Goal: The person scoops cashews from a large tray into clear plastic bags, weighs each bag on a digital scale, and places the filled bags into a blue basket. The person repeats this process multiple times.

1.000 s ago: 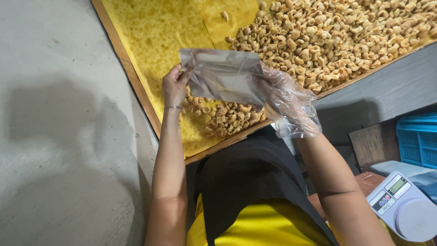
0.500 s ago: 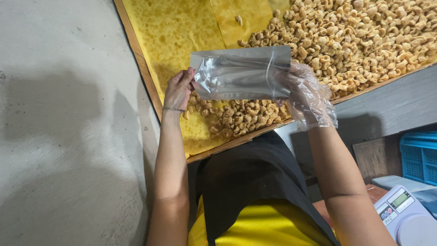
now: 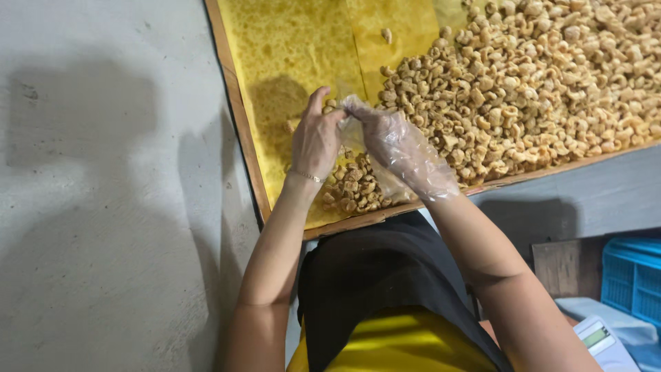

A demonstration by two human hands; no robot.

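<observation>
**Plastic bag pinched between both hands over the tray**

The plastic bag (image 3: 354,134) sits right above the near left corner of the tray, clear and crumpled, squeezed between the two hands. Starting left of the tray: bare grey concrete floor (image 3: 103,207), shadows across it. Then the tray (image 3: 241,131) itself, wooden edge, yellow paper (image 3: 296,48) lining its left part. Over that paper, the left hand (image 3: 315,141), bare, a thin bracelet at the wrist, fingers pressed together and pinching the bag's edge. Touching it on the right, the right hand (image 3: 403,151) in a thin see-through glove, fingertips gripping the same bag. Below both hands, a small heap of fried snacks; to the right, the snacks (image 3: 537,83) cover the tray thickly. Off the tray's right corner, a blue crate (image 3: 633,279) and a kitchen scale (image 3: 606,344).
</observation>
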